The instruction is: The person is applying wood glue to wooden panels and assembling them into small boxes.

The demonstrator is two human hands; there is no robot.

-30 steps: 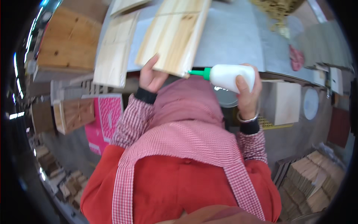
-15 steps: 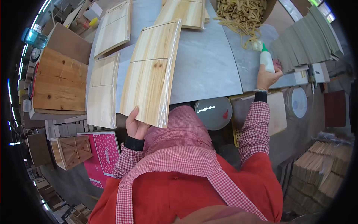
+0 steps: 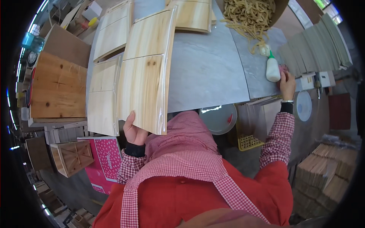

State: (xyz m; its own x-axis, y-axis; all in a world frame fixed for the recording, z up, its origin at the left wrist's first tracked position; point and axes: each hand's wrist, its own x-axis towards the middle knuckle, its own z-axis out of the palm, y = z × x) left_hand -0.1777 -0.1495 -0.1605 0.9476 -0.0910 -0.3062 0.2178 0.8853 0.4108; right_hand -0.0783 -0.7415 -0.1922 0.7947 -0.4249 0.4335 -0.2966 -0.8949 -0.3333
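My left hand (image 3: 135, 131) grips the lower edge of a pale wooden panel (image 3: 142, 76), its thumb on top. The panel is tilted above the table; it has a groove across it and a glossy strip along its right edge. At the right of the table my right hand (image 3: 287, 85) is closed, its fingertips against a small pinkish-red thing (image 3: 283, 68), perhaps a cloth; what the fingers hold is hidden. Just left of that hand stands a white squeeze bottle (image 3: 272, 70) with a green nozzle, apart from the fingers.
More wooden panels (image 3: 102, 95) lie at the left and far side of the grey table (image 3: 209, 68). Tan strips (image 3: 249, 13) spill from a container at the back right, beside a stack of grey boards (image 3: 315, 45). A round lidded bucket (image 3: 218, 117) stands below the table edge.
My right hand has let go of the squeeze bottle, which now stands on the table, and moved right to the pinkish-red thing. The panel in my left hand has shifted slightly left.
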